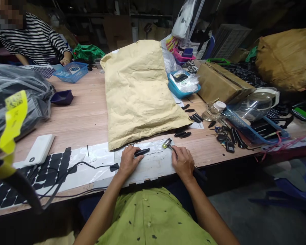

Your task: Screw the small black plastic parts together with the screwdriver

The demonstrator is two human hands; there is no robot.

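My left hand [129,159] is closed on a short, slim black piece [143,152], its far end sticking out to the right of my fingers. My right hand [183,161] grips the handle of a small hammer [166,143] with a yellowish, see-through face and a metal head. Both hands are just above a grey-white board [153,166] at the table's front edge. The hammer head stands to the right of the black piece, apart from it. Several similar black pieces [183,134] lie beyond my right hand.
A large tan paper bag [140,92] lies across the middle. Left are a black sheet with square cells [58,163], a white power bank [40,149] and cables. Right are a blue basket [247,126], a glass jar [214,110] and a carton [219,81]. A person in stripes [38,39] sits opposite.
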